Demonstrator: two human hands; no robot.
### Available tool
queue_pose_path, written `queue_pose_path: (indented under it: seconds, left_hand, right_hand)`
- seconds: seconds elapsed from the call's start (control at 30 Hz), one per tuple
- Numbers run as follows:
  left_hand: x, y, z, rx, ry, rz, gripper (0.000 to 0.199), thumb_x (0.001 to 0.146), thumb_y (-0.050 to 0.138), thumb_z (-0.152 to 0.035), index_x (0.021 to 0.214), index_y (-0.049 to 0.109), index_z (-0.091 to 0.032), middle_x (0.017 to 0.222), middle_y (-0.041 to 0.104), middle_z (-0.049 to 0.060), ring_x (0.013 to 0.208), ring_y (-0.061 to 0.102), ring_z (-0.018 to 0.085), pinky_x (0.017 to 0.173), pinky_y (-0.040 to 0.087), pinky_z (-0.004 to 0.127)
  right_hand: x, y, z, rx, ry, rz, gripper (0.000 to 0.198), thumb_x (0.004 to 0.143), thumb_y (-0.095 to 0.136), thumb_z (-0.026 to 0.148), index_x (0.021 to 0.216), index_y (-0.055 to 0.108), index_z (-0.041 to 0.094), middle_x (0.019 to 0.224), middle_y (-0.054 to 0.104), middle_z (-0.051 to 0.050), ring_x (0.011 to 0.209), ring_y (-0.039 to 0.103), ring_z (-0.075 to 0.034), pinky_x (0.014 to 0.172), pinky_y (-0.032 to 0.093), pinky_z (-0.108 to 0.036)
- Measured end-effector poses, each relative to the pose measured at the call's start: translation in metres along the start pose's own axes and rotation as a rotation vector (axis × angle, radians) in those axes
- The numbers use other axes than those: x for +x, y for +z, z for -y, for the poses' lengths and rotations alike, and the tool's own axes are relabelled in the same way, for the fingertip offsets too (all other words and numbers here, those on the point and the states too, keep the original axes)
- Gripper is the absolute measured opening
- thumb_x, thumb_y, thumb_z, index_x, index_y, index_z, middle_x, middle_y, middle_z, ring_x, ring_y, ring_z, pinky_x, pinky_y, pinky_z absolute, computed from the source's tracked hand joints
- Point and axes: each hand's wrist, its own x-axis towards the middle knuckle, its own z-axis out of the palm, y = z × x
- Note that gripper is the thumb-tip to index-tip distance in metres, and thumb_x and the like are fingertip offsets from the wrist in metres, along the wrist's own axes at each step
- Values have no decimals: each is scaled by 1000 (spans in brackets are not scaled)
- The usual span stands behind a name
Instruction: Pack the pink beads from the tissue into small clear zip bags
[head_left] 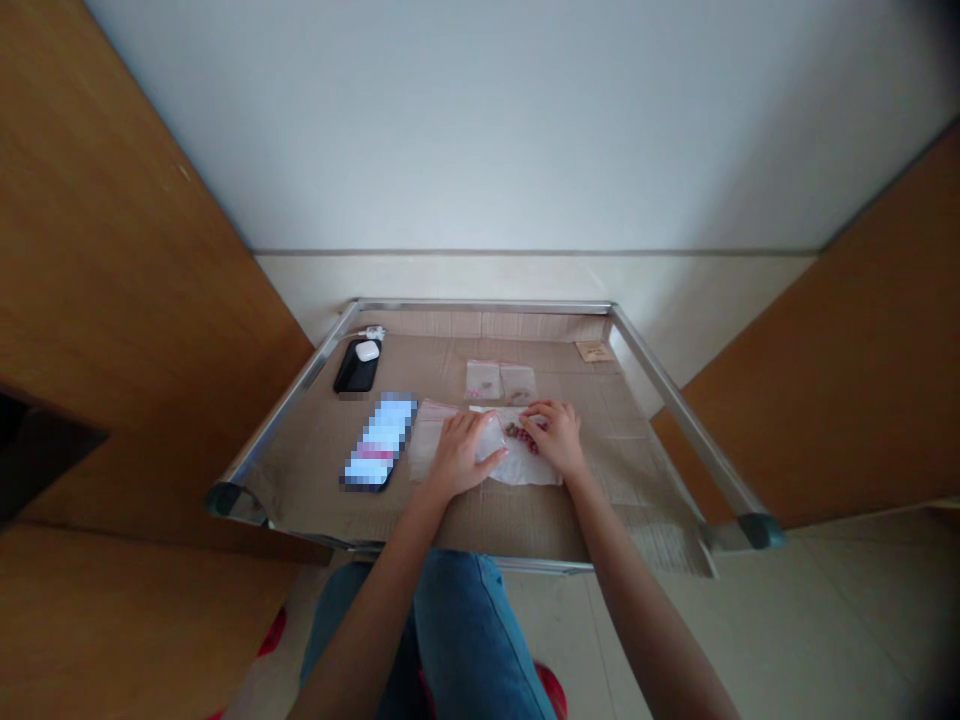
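A small curved row of dark red beads [523, 437] lies on a crumpled white paper sheet [521, 470]. My right hand [556, 437] is over the right end of the beads, its fingers bent and its fingertips closed on them; part of the row is hidden beneath it. My left hand [465, 455] lies to the left of the beads, thumb apart from the fingers. It rests across the sheet's left edge and a clear plastic bag [425, 440]. Just behind my hands are two small clear zip bags, the left one [483, 380] and the right one [517, 383], with tiny pieces inside.
A phone [379, 440] with a lit, blurred screen lies at left. Behind it, a white earphone case [367, 350] sits on a black phone-like object [357, 370] beside a white plug [373, 332]. A brown card [593, 351] lies at back right. Metal rails [675, 420] edge the cardboard-covered table [615, 450].
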Motion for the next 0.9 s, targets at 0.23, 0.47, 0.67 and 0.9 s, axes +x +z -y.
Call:
queue_pose_path:
  seconds: [0.23,0.47,0.67,0.9]
  left_hand:
    - [0,1,1,-14,4,15,55,80,50,-49,125,42,-18,111,56,9,105,47,25,91,34,42]
    - [0,1,0,-12,7,31,54,80,50,-49,125,42,-19,110,56,10,104,48,26,91,34,42]
    - [0,0,-1,9,9,17,51,80,51,-47,122,44,-19,108,57,9,103,48,25,90,35,41]
    - [1,0,-1,37,-6,32,51,80,51,-47,122,44,-19,107,57,9,102,48,25,90,35,42]
  right_hand:
    - [0,-2,9,305,-209,90,18,77,60,39,75,69,23,93,64,-4,92,54,-20,85,34,-37]
    - [-2,-1,11,166,-174,101,19,79,57,38,80,68,23,92,65,-5,93,53,-21,84,34,-37]
    - [-1,-2,-3,-187,36,-48,19,79,53,32,86,68,23,94,64,-7,92,48,-25,76,33,-36]
    - [-4,-1,-2,-296,66,-30,18,77,55,32,81,69,22,93,61,-9,91,45,-26,73,31,-36]
